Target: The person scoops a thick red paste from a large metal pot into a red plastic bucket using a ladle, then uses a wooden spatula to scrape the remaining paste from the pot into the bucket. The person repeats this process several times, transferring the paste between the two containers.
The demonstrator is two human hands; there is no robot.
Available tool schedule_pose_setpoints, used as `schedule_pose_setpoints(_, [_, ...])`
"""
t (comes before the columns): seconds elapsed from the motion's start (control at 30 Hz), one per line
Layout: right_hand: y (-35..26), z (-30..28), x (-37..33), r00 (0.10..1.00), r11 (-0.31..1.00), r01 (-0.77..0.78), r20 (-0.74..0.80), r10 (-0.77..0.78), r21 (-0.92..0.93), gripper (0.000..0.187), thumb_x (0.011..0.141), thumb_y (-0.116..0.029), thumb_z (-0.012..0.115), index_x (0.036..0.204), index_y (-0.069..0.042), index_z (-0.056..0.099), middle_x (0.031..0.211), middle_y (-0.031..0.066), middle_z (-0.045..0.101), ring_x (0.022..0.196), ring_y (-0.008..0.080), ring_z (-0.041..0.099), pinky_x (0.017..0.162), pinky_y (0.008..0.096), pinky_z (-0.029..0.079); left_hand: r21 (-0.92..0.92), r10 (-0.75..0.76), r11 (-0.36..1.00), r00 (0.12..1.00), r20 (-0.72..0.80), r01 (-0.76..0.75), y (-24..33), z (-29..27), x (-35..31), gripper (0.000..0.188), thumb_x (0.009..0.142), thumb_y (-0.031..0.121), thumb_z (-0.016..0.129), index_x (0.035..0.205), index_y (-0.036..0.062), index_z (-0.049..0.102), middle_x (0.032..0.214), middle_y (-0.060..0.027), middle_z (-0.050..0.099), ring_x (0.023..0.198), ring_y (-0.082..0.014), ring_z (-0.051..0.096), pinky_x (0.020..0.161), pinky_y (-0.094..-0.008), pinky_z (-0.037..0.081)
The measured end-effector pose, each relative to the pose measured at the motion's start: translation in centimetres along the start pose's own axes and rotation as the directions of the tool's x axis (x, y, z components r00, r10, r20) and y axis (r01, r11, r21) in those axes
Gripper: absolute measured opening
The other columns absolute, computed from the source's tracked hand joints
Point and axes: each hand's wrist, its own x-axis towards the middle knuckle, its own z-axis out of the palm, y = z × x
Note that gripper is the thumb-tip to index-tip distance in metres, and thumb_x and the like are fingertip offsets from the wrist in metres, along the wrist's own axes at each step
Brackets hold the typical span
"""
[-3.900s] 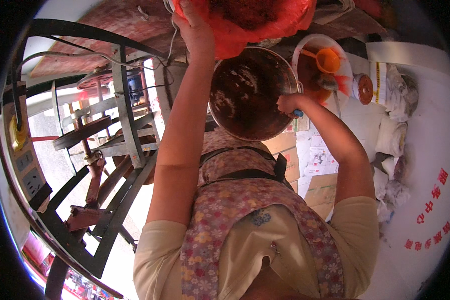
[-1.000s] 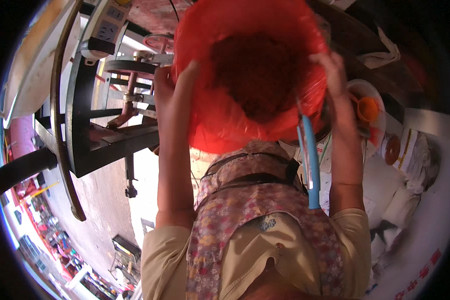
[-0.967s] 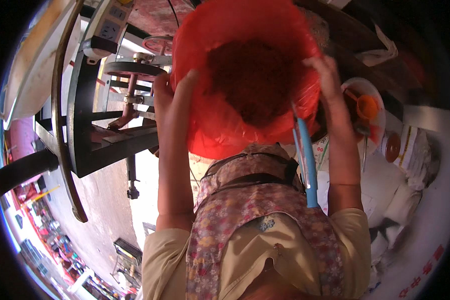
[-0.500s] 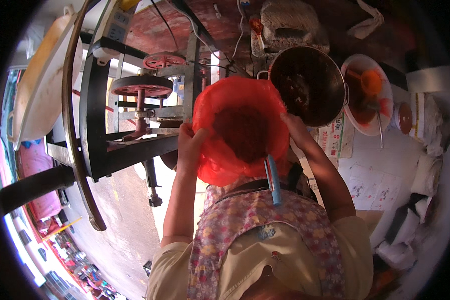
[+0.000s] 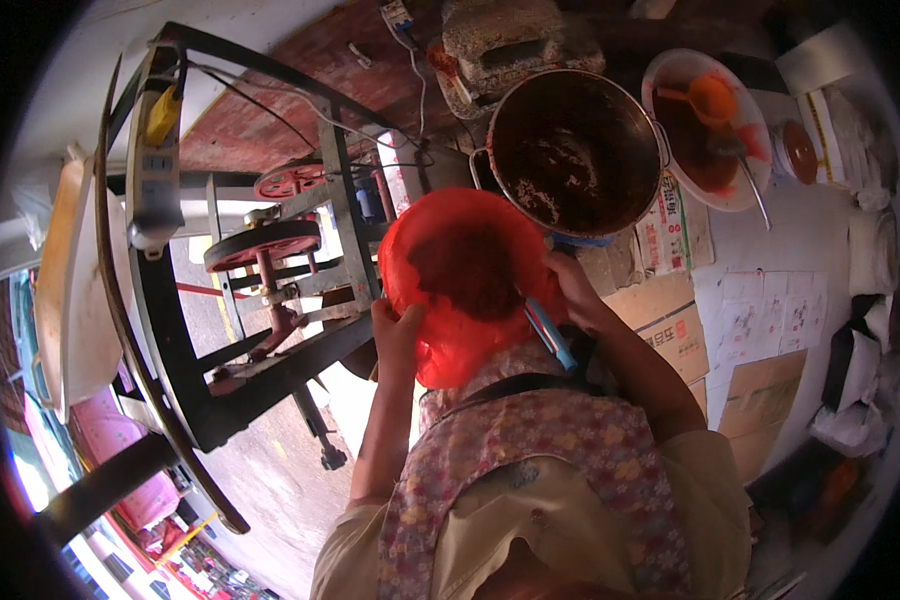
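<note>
A red plastic bag [image 5: 432, 345] stands open in front of me, with a dark brown-red mass inside. Whether a container sits under the bag cannot be seen. My left hand [image 5: 396, 326] grips its left edge, thumb over the rim. On the opposite side my right hand [image 5: 576, 290] is closed around the right edge. A tool with a light blue handle [image 5: 552, 338] leans out over the near right rim, its far end hidden in the bag. Just beyond my right hand is a large metal pot [image 5: 576, 150] with dark residue on its inner wall and bottom.
A white basin [image 5: 667, 80] with red liquid, an orange ladle [image 5: 712, 98] and a metal-handled utensil stands far right. On the left is a black metal frame [image 5: 195, 385] with pulley wheels [image 5: 263, 246] and a power strip [image 5: 156, 165]. Flattened cardboard [image 5: 660, 335] lies right of me.
The bag's rim looks rounder and smoother, and it sits slightly lower left in view. My right hand moved a little nearer. The view has turned, shifting the pot and frame.
</note>
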Motion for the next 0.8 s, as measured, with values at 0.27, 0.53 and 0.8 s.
schedule_pose_setpoints(0.27, [-2.2,1.0,-2.0,0.992,0.995,0.088,0.089,-0.091,0.042,0.036,0.09,-0.01,0.048,0.122,0.005,0.053,0.111,0.0117,0.064,0.096,0.0176,0.064,0.084,0.0312,0.051,-0.135,0.011,0.991,0.997,0.074,0.0,1.3,-0.4,-0.6,0.035,0.076,0.008,0.065,0.105,-0.0011,0.047,0.096,-0.009,0.058,0.08,-0.0143,0.056,0.073,-0.0269,0.047])
schedule_pose_setpoints(0.53, [-3.3,-1.8,-0.8,0.988,0.955,0.063,-0.118,-0.101,-0.29,0.041,0.091,-0.013,0.051,0.129,0.003,0.05,0.119,0.0113,0.061,0.103,0.0175,0.061,0.091,0.0296,0.047,-0.092,-0.043,0.995,0.999,-0.024,0.041,0.1,2.4,-2.9,0.035,0.078,0.01,0.062,0.107,0.0001,0.046,0.1,-0.0089,0.056,0.085,-0.0144,0.053,0.077,-0.0283,0.046])
schedule_pose_setpoints(0.8, [-7.6,-0.4,-2.2,0.958,0.37,0.073,-0.039,-0.286,-0.926,0.044,0.09,-0.035,0.062,0.111,0.003,0.054,0.099,0.0156,0.064,0.092,0.0213,0.063,0.077,0.0312,0.05,-0.188,-0.038,0.982,0.995,-0.09,0.02,-0.1,4.4,-5.8,0.038,0.078,0.01,0.061,0.111,-0.001,0.045,0.102,-0.0084,0.055,0.089,-0.0156,0.053,0.082,-0.0283,0.045])
